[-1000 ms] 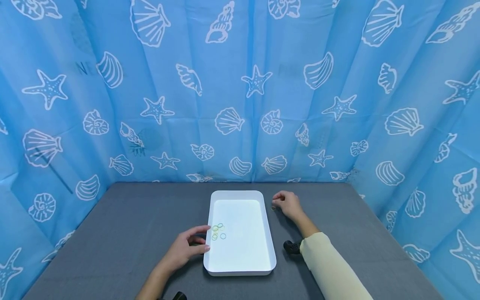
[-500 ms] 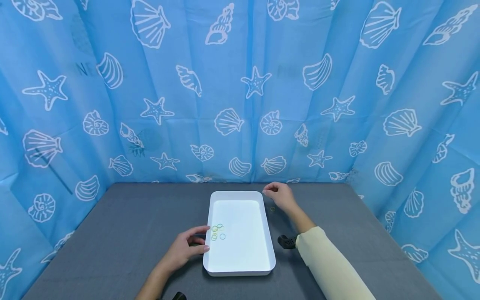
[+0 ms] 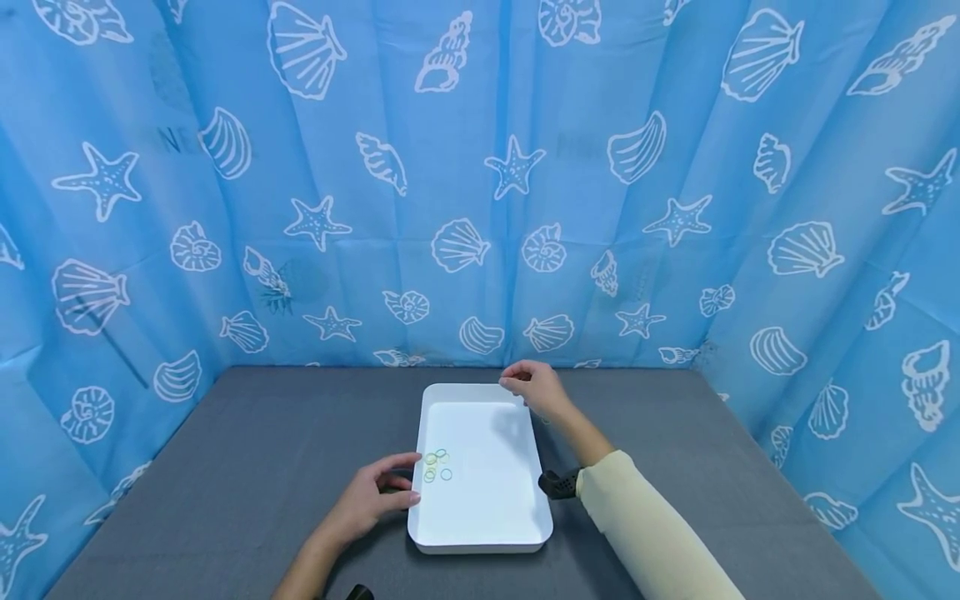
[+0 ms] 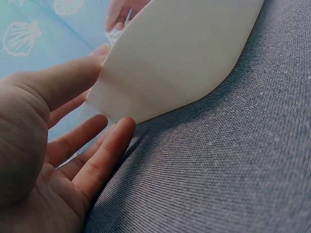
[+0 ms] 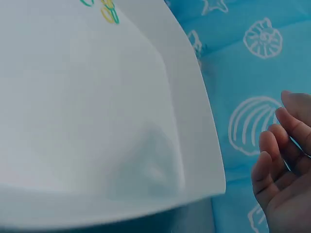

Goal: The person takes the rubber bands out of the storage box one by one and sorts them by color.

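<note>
My left hand (image 3: 375, 492) rests against the left side of a white rectangular tray (image 3: 480, 533). In the left wrist view, the thumb (image 4: 73, 80) touches the rim and other fingertips touch the outer wall. Several thin yellow and green loops (image 3: 431, 458), like small rubber bands, lie inside the tray by its left wall. Above the tray's far right corner is my right hand (image 3: 536, 387), thumb and forefinger close together. Whether it pinches anything cannot be made out, even with the fingers (image 5: 265, 177) visible in the right wrist view.
One thin loop (image 3: 545, 420) lies on the grey tabletop (image 3: 315, 433) right of the tray, partly behind the right wrist. A blue curtain (image 3: 480, 200) with white shells stands behind the table. A black strap-like device (image 3: 558, 484) sits at the right wrist.
My right hand has lifted from near the loop on the table and moved left, over the tray's far right corner. The left hand and tray stay put.
</note>
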The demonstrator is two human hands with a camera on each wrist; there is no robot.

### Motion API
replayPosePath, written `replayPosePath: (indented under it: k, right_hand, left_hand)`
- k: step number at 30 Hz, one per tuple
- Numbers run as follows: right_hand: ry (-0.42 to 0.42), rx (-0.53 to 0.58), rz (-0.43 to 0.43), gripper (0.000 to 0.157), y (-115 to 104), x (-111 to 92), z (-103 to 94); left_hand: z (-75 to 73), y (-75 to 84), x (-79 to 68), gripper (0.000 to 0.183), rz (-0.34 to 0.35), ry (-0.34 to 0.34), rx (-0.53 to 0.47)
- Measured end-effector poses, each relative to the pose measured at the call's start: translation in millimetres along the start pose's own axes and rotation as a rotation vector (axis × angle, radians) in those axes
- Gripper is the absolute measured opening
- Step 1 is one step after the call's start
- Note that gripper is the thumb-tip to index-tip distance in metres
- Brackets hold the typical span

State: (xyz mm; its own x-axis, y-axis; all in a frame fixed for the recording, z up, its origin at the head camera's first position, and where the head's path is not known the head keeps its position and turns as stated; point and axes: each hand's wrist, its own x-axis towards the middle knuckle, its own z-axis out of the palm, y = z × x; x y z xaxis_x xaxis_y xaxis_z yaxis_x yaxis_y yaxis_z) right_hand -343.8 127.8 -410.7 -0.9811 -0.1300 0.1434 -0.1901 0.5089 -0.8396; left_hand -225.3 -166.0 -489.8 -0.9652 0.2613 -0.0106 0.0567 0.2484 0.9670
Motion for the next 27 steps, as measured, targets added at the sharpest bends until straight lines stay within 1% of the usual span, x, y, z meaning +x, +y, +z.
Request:
replayPosePath:
  k: [4, 9, 13, 20, 24, 27]
  right_hand:
    - [-0.044, 0.021, -0.008, 0.013, -3, -4, 7.4]
    - [-0.103, 0.028, -0.038, 0.018, -1, -4, 18.8]
    - [-0.161, 0.027, -0.063, 0.023, -1, -6, 27.7]
    - [-0.276, -0.007, -0.057, 0.027, -6, -10, 42.4]
    - [-0.317, -0.029, -0.051, 0.027, -8, -12, 50.7]
    - [-0.346, -0.016, -0.037, 0.027, -8, -13, 56.7]
  left_hand:
    - [0.5, 1.0, -0.7, 0.058, 0.003, -0.006, 0.007]
    - [0.6, -0.4, 0.0, 0.057, -0.001, 0.001, 0.024]
    - [1.1, -0.4, 0.7, 0.059, -0.009, 0.003, 0.01]
    - [-0.1, 2.2, -0.7, 0.059, -0.005, 0.003, 0.0]
    - [-1.1, 2.9, -1.6, 0.058, -0.001, -0.004, -0.001]
    - [-1.8, 2.8, -2.1, 0.058, 0.011, -0.014, -0.005]
